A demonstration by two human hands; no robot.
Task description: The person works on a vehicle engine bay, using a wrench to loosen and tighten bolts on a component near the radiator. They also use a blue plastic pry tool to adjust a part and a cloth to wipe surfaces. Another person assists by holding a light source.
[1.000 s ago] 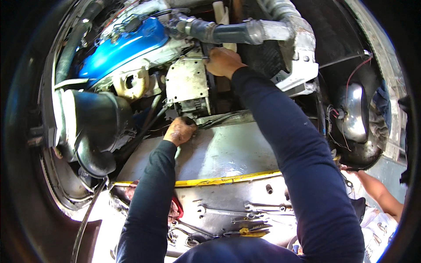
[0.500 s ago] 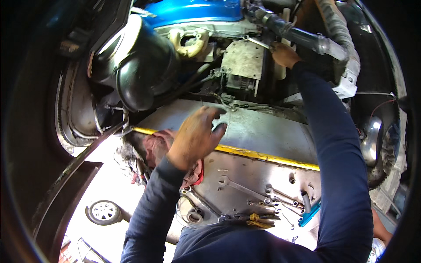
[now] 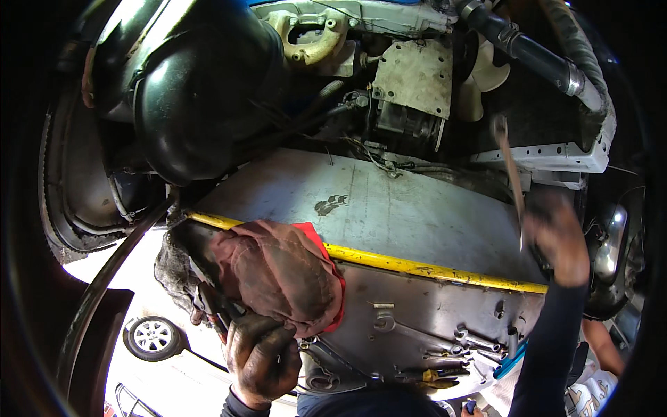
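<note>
My right hand (image 3: pixel 561 240), blurred by motion, grips a long wrench (image 3: pixel 511 163) whose ring-like end points up toward the white fan (image 3: pixel 484 75). It is above the right end of the grey panel (image 3: pixel 389 201). My left hand (image 3: pixel 262 358) is closed just below a dirty red rag (image 3: pixel 278 278) draped over the panel's yellow edge (image 3: pixel 417 266). Dark, slim tool-like shapes (image 3: pixel 212 302) rise beside its fingers. What it holds is partly hidden, and I cannot make it out.
Several wrenches (image 3: pixel 417 335) and yellow-handled pliers (image 3: pixel 438 379) lie on the near metal sheet. Beyond the panel are a bracketed engine unit (image 3: pixel 410 90), a black hose (image 3: pixel 528 48) and a black rounded housing (image 3: pixel 201 104). Another person's arm (image 3: pixel 603 354) shows at lower right.
My right hand has come back from beside the fan toward me and to the right, with the wrench. My left hand has dropped from above the panel to below the rag and closed. The view has shifted.
</note>
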